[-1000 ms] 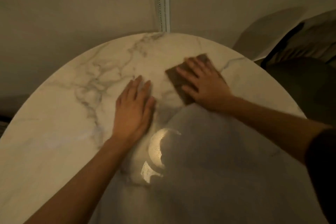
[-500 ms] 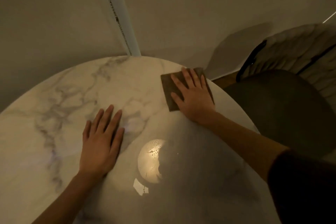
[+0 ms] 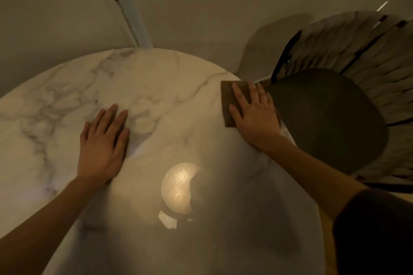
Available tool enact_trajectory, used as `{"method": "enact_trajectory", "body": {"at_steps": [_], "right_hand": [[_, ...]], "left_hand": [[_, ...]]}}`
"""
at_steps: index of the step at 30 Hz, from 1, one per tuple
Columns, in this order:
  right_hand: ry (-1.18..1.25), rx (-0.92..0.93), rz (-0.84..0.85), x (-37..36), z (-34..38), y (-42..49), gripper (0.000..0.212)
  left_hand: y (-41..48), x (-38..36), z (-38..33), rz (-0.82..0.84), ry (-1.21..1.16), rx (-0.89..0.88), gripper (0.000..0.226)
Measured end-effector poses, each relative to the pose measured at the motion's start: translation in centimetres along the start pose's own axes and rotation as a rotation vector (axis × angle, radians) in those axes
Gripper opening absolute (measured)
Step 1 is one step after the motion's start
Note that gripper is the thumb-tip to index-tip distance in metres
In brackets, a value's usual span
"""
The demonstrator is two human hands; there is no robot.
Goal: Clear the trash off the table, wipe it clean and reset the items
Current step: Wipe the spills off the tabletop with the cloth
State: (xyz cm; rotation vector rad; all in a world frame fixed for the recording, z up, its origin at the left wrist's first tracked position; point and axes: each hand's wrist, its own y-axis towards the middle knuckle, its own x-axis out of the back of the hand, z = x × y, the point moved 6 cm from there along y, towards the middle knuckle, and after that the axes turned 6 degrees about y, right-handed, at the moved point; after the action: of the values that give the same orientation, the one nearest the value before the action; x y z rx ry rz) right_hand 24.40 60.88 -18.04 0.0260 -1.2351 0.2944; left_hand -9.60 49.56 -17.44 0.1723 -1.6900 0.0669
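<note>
Your right hand (image 3: 254, 118) lies flat, fingers spread, pressing a brown cloth (image 3: 230, 100) onto the marble table (image 3: 67, 105) at its right edge, just beside the dark chair (image 3: 324, 118). It grips nothing; the palm only pins the cloth. Your left hand (image 3: 102, 143) rests open, palm down, on the bare top near the table's middle, well apart from the cloth. A lamp's reflection (image 3: 178, 187) glares near the front edge. No containers or legible writing show.

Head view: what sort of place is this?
Probably a home dining corner, dimly lit: a round marble-look table set against a wall, a cushioned chair beside it, and what looks like a blind's bead chain hanging behind.
</note>
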Motion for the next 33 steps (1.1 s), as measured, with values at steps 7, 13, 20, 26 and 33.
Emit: {"method": "enact_trajectory", "body": {"at_steps": [7,13,20,26,33], "right_hand": [[0.065,0.131,0.061,-3.4,4.4,-13.2,0.072],[1.262,-0.193,0.265,-5.5,14.6,-17.4,0.057],[0.627,0.041,-0.011,-2.2,10.2,-20.6,0.064],[0.084,0.447,0.151,-8.8,20.3,-21.1,0.065],[-0.167,0.281,0.047,-11.3,23.8,-15.9,0.067]], "left_hand": [[-3.1,2.5,-5.3,-0.105,-0.211,-0.071,0.044],[-11.5,3.0,-12.7,0.021,-0.611,-0.032,0.042],[-20.3,0.5,-7.3,0.143,-0.009,-0.275,0.059],[-33.4,3.7,8.8,0.149,0.073,-0.252,0.055],[-24.9,4.6,18.8,0.019,0.038,0.540,0.060]]}}
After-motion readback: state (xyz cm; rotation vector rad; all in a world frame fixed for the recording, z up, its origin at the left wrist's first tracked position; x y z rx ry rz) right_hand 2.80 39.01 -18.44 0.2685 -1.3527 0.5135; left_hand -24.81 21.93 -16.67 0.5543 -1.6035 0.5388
